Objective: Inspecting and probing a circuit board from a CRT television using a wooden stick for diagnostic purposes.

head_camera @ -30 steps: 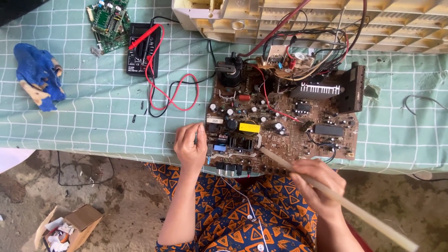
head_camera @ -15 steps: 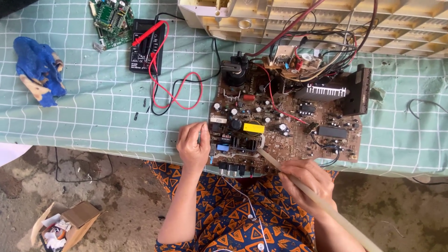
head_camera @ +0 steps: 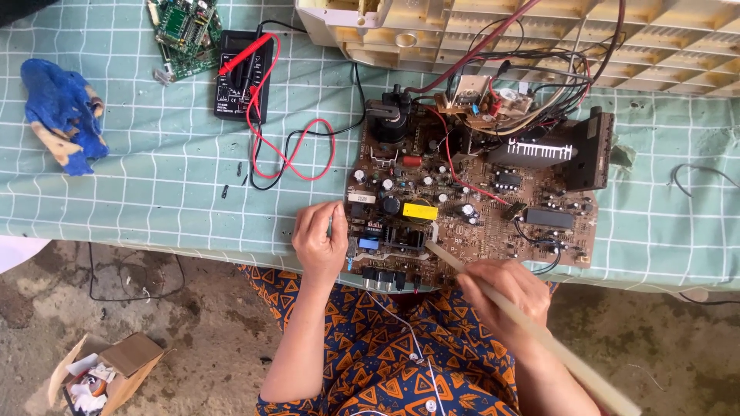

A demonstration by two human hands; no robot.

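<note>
Now the left hand [head_camera: 320,239] clamps its curled fingers on the near-left edge of the brown circuit board [head_camera: 470,204] (which overhangs the green checked cloth [head_camera: 154,192]), while the right hand [head_camera: 505,296] is closed around a pale wooden stick [head_camera: 532,327], tip touching the board beside the yellow component [head_camera: 420,211].

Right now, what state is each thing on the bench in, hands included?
Left hand: gripping the circuit board's left edge.
Right hand: shut on wooden stick.
Wooden stick: tip on the board.
Circuit board: flat, components up, wired to casing.
Multimeter: leads attached, probes idle.
</note>
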